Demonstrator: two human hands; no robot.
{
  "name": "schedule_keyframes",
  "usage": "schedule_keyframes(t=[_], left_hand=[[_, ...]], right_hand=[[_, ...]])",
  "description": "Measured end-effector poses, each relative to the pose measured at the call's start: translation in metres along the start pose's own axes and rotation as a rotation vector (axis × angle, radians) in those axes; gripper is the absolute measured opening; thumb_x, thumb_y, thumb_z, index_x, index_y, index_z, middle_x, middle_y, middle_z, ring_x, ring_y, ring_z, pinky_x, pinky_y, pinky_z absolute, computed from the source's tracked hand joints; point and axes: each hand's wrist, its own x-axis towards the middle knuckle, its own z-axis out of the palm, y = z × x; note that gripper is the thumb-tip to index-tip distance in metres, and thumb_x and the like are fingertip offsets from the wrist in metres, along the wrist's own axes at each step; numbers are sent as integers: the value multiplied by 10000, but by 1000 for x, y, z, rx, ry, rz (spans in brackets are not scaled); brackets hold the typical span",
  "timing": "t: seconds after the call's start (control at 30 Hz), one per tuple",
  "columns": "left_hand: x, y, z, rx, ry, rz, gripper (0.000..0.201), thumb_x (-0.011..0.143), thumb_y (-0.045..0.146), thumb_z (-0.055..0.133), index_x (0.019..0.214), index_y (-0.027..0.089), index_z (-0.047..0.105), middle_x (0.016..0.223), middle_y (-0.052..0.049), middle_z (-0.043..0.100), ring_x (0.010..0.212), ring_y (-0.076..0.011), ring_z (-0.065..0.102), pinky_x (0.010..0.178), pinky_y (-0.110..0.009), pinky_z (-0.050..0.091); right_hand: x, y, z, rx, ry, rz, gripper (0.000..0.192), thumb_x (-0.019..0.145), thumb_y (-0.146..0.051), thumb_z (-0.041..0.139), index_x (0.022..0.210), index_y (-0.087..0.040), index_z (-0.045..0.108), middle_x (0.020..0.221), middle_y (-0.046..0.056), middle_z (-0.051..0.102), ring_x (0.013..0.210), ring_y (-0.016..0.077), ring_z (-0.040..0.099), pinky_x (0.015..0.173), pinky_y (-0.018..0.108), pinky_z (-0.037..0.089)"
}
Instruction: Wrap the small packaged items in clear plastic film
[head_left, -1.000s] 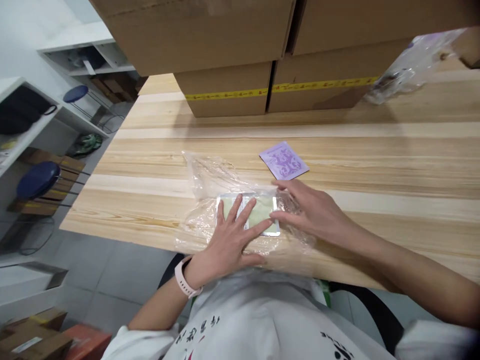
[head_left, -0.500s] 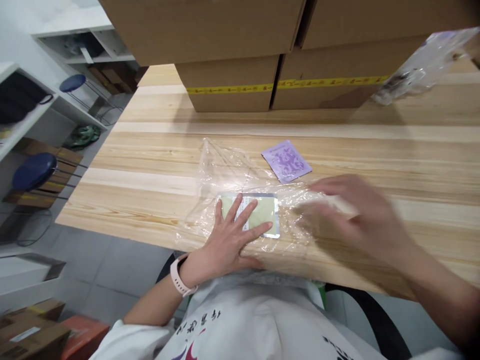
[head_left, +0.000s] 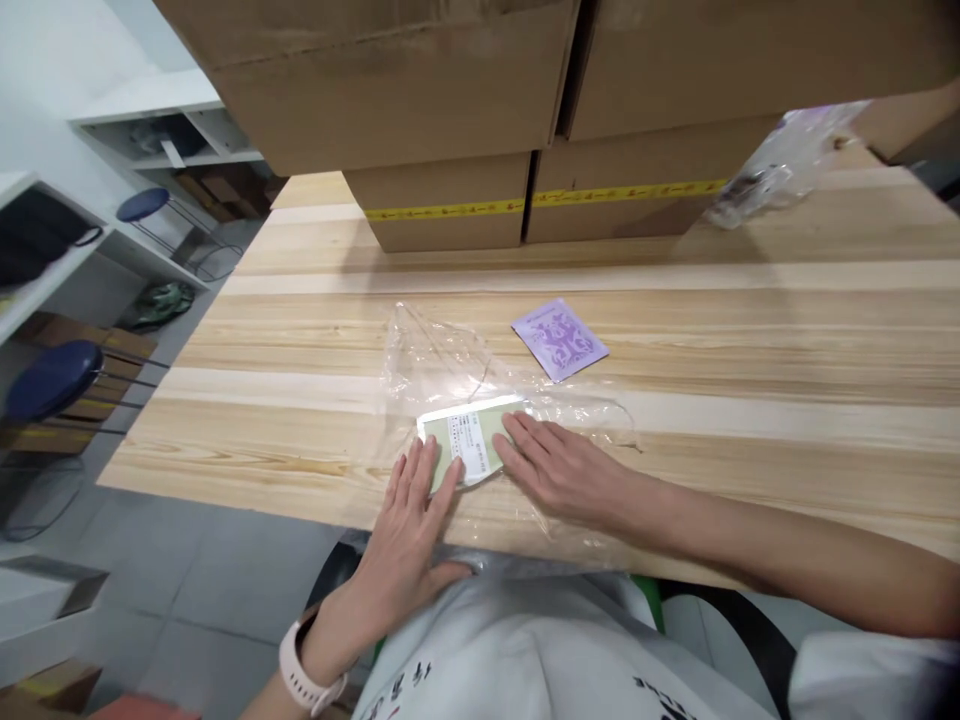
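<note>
A pale green flat packet (head_left: 466,438) with a white label lies inside a clear plastic bag (head_left: 442,365) near the front edge of the wooden table (head_left: 750,330). My left hand (head_left: 411,520) lies flat on the bag, fingers apart, touching the packet's near left corner. My right hand (head_left: 559,470) presses flat on the bag over the packet's right side. Neither hand grips anything. A purple patterned sachet (head_left: 559,338) rests on the table just beyond the bag.
Stacked cardboard boxes (head_left: 450,195) with yellow tape stand along the back of the table. A crumpled clear bag (head_left: 780,165) lies at the back right. White shelves (head_left: 150,130) and blue stools (head_left: 52,365) stand on the floor to the left.
My right hand swung out to the right, then came back down flat onto the packet's right side. My left hand slid back toward me, uncovering the packet's label.
</note>
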Motion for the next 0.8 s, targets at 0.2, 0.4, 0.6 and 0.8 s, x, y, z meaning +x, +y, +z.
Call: schedule_keyframes(t=[0.2,0.4,0.6,0.8], left_hand=[[-4,-2,4,-65,42,-55,1291,789,559,805,1652,175,-76,1707,-253,61,1578,-428,106,1224,-639,263],[-5,-5,5,-114,102,-46,1208,854,798,506,1645,106,-90,1693,-259,150,1578,-397,159,1245,-590,245],[-4,-9,1,12,20,64,1025,881,793,466,1660,214,138,1723,-166,109,1577,-454,62,1222,-640,205],[-3,-7,-1,52,36,71,899,961,698,445,1656,205,161,1721,-160,126,1580,-437,81,1215,-622,222]], right_hand=[[2,13,-1,57,181,-55,244,983,-68,455,1053,-83,688,1080,173,760,1015,248,729,762,343,604],[-5,39,-33,509,307,363,190,1004,-152,507,952,-190,685,920,45,774,846,171,736,712,291,589],[-8,121,-36,816,283,1144,297,983,-411,566,755,-224,604,591,-8,589,495,131,540,466,267,437],[-7,168,13,714,-117,1260,362,894,-562,627,858,-204,660,855,89,696,737,224,627,656,382,503]])
